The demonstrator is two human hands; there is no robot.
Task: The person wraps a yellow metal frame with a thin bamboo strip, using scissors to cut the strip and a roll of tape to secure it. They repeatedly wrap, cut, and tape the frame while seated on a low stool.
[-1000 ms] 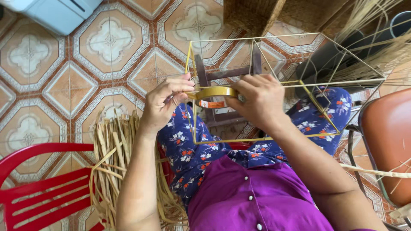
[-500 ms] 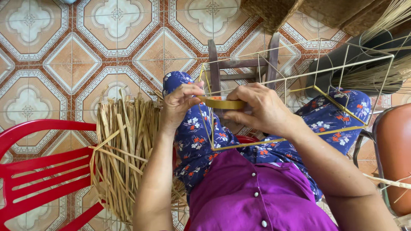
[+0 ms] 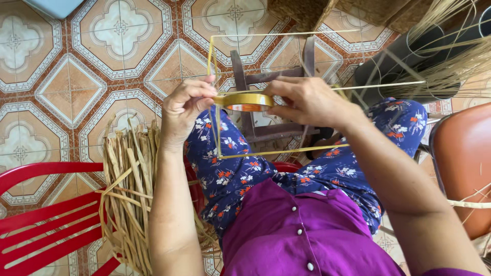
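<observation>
My right hand [image 3: 307, 99] grips a roll of yellowish clear tape [image 3: 244, 100] held flat in front of me. My left hand [image 3: 185, 105] pinches the tape's free end against a vertical bar of a thin yellow wire frame [image 3: 276, 152]. The box-shaped frame rests over my knees, with its upper bar near the top of the view. I sit in floral blue trousers and a purple shirt. Both hands are close together, just above my lap.
A bundle of dried straw strips [image 3: 130, 194] lies on the patterned tile floor at my left, beside a red plastic chair [image 3: 46, 225]. A small wooden stool [image 3: 266, 107] stands under the frame. An orange-brown seat [image 3: 463, 163] and loose fibres [image 3: 450, 61] are at right.
The view has shifted and the frame has turned on my lap. My hands, with the tape roll, have moved along to a vertical bar at the frame's left corner.
</observation>
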